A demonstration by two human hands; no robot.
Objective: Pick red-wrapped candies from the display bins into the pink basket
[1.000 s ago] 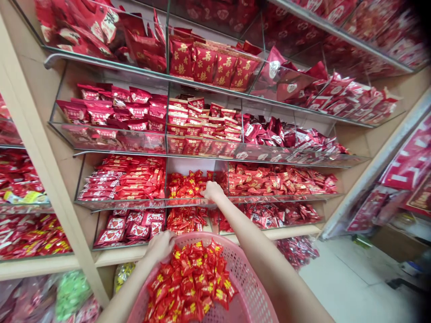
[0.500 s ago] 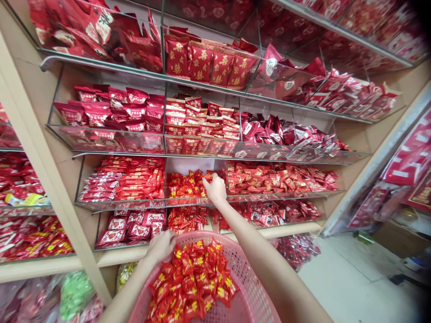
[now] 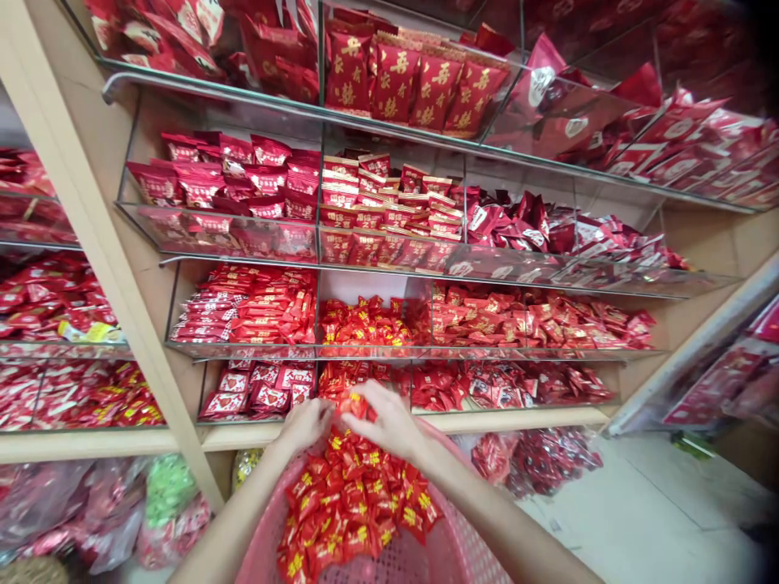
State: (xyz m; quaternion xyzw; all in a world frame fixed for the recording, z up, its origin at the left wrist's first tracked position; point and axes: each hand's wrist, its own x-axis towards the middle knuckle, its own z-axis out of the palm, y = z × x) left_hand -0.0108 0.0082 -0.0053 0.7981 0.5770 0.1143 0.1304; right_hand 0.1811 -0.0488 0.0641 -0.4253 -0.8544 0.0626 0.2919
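Reaching over the pink plastic basket (image 3: pixel 261 519), you hold your right hand (image 3: pixel 383 422) partly closed, its fingers gripping a small clump of red-and-gold wrapped candies (image 3: pixel 354 407) just above the heap in the basket. Your left hand (image 3: pixel 307 426) sits beside it at the basket's rim, fingers curved downward; you cannot tell whether it grips anything. The loose candy heap (image 3: pixel 356 503) fills the basket. Directly ahead, clear acrylic display bins (image 3: pixel 365 350) on a wooden shelf unit hold more red packets and candies.

Pink mesh basket (image 3: pixel 402 564), candy wrappers (image 3: pixel 350 503) — red, gold
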